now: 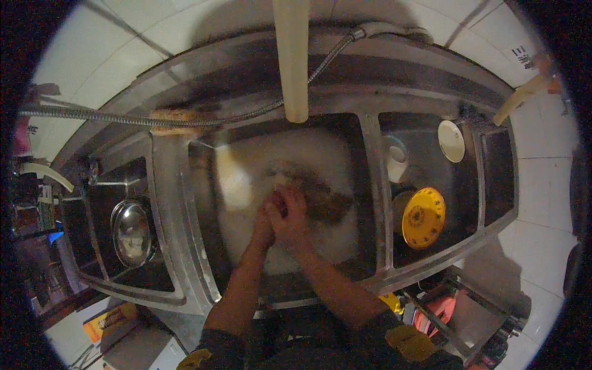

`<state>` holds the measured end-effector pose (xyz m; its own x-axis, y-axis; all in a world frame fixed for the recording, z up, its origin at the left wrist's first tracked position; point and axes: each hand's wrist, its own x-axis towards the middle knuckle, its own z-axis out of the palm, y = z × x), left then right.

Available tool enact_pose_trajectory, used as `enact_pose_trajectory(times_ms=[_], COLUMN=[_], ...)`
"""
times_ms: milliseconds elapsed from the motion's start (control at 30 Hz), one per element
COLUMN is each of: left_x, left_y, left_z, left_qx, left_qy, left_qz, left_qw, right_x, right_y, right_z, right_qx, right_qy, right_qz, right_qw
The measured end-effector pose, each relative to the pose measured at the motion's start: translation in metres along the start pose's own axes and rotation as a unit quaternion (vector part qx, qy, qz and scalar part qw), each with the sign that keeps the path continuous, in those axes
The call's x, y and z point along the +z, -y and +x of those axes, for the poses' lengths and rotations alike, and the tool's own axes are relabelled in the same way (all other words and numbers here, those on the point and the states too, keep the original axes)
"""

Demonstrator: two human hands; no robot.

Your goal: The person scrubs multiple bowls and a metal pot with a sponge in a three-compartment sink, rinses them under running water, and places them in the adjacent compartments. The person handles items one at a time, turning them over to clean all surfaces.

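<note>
My left hand (266, 222) and my right hand (292, 210) are pressed together over the middle basin of a stainless steel sink (372, 185). Their fingers overlap and are blurred, so I cannot tell whether anything is between them. Pale, cloudy-looking liquid (291, 266) shows around and below both hands. Beside my right hand spreads a dark brown patch (330, 203), too blurred to tell as shadow or matter. A pale tube-like spout (291, 60) comes down from the back and ends above the basin, beyond my fingers.
In the right basin are a yellow patterned plate (423, 217), a white bowl (397, 159) and a small white plate (451, 141). Shiny round metalware (132, 233) fills part of the left basin. A corrugated metal hose (185, 122) crosses the sink's back ledge. An orange packet (108, 320) lies at lower left.
</note>
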<state>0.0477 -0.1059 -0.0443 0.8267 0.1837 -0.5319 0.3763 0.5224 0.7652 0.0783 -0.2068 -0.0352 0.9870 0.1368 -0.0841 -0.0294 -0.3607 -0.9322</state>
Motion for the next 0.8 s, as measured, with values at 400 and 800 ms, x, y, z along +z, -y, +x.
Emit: enact_pose_trajectory(times_ms=[400, 800], left_x=[0.039, 0.031], left_y=[-0.102, -0.046], left_z=[-0.051, -0.042], left_qx=[0.027, 0.078], left_qy=[-0.100, 0.007], left_qz=[0.213, 0.443], left_qw=[0.971, 0.893], right_x=[-0.055, -0.046], right_y=[0.005, 0.023], right_z=[0.080, 0.062], right_qx=[0.303, 0.436], right_qy=[0.199, 0.019], right_qz=[0.346, 0.236], right_qw=[0.865, 0.868])
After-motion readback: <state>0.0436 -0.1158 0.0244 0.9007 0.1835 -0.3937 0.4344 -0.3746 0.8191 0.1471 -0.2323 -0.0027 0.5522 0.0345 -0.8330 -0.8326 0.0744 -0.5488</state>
